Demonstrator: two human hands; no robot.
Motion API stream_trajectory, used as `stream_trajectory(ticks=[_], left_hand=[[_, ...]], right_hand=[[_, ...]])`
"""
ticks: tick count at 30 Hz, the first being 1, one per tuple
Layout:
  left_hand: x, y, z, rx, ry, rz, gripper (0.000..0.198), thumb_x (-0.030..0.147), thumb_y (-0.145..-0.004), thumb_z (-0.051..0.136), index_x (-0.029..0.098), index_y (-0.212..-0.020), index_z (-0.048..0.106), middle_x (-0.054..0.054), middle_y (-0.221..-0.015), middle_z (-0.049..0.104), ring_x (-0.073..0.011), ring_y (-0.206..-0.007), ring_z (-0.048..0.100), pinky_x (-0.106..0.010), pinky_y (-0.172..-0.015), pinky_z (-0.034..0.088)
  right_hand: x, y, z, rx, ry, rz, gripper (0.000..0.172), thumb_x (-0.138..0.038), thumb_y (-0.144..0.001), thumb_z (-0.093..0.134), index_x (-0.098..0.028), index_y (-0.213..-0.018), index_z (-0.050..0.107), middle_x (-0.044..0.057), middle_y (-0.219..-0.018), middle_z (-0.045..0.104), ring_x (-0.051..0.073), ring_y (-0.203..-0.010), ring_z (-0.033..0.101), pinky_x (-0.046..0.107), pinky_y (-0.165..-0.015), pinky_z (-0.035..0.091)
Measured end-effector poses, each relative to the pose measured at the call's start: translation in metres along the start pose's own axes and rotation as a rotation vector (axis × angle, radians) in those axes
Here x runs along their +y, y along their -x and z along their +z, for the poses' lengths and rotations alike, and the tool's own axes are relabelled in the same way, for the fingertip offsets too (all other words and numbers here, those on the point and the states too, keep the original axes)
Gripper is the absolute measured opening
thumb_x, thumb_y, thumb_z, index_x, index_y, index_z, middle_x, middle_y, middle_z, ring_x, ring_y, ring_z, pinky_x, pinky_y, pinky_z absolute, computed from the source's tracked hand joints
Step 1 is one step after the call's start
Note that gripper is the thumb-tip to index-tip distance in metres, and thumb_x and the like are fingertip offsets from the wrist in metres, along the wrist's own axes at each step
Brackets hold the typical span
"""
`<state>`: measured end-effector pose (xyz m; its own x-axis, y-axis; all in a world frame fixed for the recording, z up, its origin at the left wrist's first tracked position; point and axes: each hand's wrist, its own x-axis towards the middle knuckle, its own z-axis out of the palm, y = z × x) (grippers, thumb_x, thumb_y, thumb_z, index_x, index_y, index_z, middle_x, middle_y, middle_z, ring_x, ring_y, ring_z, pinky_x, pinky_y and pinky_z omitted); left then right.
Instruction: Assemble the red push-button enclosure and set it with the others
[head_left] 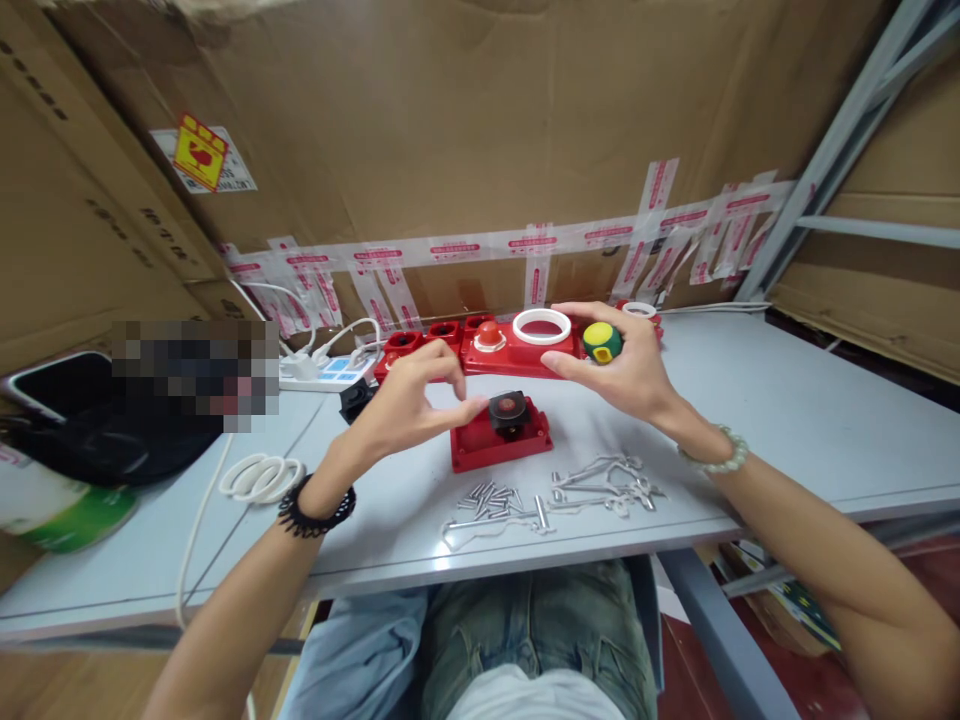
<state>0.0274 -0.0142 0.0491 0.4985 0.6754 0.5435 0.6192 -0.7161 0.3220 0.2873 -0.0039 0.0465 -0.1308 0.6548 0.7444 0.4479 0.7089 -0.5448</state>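
My left hand [409,400] has its thumb and curled fingers apart, holding nothing. Its thumb tip reaches the left edge of a black square part [509,411], which sits on a red rectangular housing [480,447]; I cannot tell whether they touch. In the palm of my right hand [637,365] rests a screwdriver with a green and yellow handle [602,342]; its shaft is hidden. The right thumb and index finger are spread. Behind them, a white ring [541,327] sits on a red housing with a red dome [489,335].
Small screws [491,498] and T-shaped metal pins with cords [615,485] lie near the front edge. White rings [262,479], a black part [355,400], a power strip [326,373] and a black bag [112,440] are leftward. A cardboard box [450,130] stands behind.
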Motion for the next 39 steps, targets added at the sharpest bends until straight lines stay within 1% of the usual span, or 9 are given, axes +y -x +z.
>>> stream_trajectory(ticks=[1,3,6,8,12,17,23,33,39], left_hand=[[0.000,0.002,-0.003,0.079,-0.012,-0.014,0.029,0.042,-0.084,0.065,0.019,-0.070,0.055,-0.003,-0.083,0.058,-0.0183,-0.081,0.057,-0.033,-0.077,0.050],[-0.001,0.004,-0.003,0.172,-0.002,-0.032,0.027,0.044,-0.082,0.068,0.019,-0.087,0.057,-0.005,-0.095,0.060,-0.0201,-0.090,0.058,-0.035,-0.081,0.051],[-0.002,0.005,0.006,0.075,0.068,-0.009,0.058,0.048,-0.079,0.071,0.022,-0.126,0.049,-0.011,-0.129,0.056,-0.0260,-0.116,0.057,-0.040,-0.097,0.049],[-0.004,0.004,0.015,-0.029,0.118,0.009,0.065,0.049,-0.080,0.072,0.024,-0.134,0.047,-0.011,-0.136,0.057,-0.0275,-0.121,0.057,-0.042,-0.102,0.047],[-0.009,0.002,0.024,-0.071,0.153,0.023,0.057,0.046,-0.078,0.074,0.022,-0.127,0.056,-0.009,-0.126,0.067,-0.0257,-0.112,0.065,-0.039,-0.099,0.050],[-0.012,0.003,0.028,-0.089,0.085,0.012,0.059,0.047,-0.076,0.075,0.022,-0.127,0.057,-0.009,-0.126,0.068,-0.0270,-0.112,0.065,-0.042,-0.099,0.048],[-0.014,0.006,0.032,-0.129,0.011,0.001,0.060,0.048,-0.075,0.076,0.022,-0.127,0.058,-0.010,-0.124,0.069,-0.0274,-0.108,0.065,-0.045,-0.100,0.044],[-0.014,0.006,0.033,-0.196,-0.006,0.005,0.060,0.047,-0.078,0.074,0.021,-0.129,0.055,-0.009,-0.125,0.068,-0.0264,-0.102,0.068,-0.044,-0.098,0.044],[-0.008,0.007,0.030,-0.286,-0.044,-0.002,0.058,0.044,-0.085,0.067,0.019,-0.135,0.050,-0.008,-0.133,0.064,-0.0282,-0.113,0.062,-0.045,-0.102,0.042]], right_hand=[[0.000,0.001,0.003,-0.025,-0.032,-0.005,0.050,-0.041,-0.070,0.080,-0.021,-0.114,0.068,0.006,-0.112,0.073,0.022,-0.102,0.068,0.040,-0.093,0.054],[0.000,0.005,0.009,-0.103,-0.085,-0.021,0.052,-0.041,-0.072,0.079,-0.022,-0.118,0.066,0.006,-0.117,0.072,0.022,-0.107,0.067,0.041,-0.096,0.053],[0.001,0.011,0.019,-0.235,-0.138,-0.053,0.052,-0.040,-0.075,0.076,-0.024,-0.122,0.063,0.006,-0.123,0.069,0.022,-0.110,0.066,0.042,-0.098,0.052],[0.001,0.014,0.024,-0.310,-0.135,-0.072,0.046,-0.039,-0.077,0.073,-0.024,-0.120,0.064,0.006,-0.122,0.069,0.022,-0.109,0.066,0.041,-0.096,0.052],[0.004,0.015,0.026,-0.441,-0.018,-0.129,0.033,-0.038,-0.084,0.067,-0.024,-0.113,0.068,0.005,-0.116,0.072,0.021,-0.106,0.065,0.043,-0.097,0.050],[0.008,0.014,0.020,-0.508,0.107,-0.174,0.034,-0.041,-0.080,0.070,-0.027,-0.111,0.072,0.010,-0.133,0.056,0.026,-0.123,0.055,0.046,-0.104,0.045],[0.009,0.014,0.018,-0.598,0.200,-0.164,0.032,-0.042,-0.077,0.071,-0.028,-0.105,0.074,0.010,-0.131,0.052,0.028,-0.119,0.056,0.046,-0.097,0.049],[0.008,0.014,0.016,-0.657,0.247,-0.162,0.036,-0.036,-0.078,0.068,-0.026,-0.113,0.072,0.011,-0.129,0.055,0.028,-0.111,0.061,0.044,-0.092,0.052],[0.006,0.016,0.016,-0.647,0.241,-0.181,0.036,-0.029,-0.079,0.066,-0.026,-0.114,0.072,0.011,-0.127,0.056,0.029,-0.110,0.062,0.043,-0.093,0.051]])
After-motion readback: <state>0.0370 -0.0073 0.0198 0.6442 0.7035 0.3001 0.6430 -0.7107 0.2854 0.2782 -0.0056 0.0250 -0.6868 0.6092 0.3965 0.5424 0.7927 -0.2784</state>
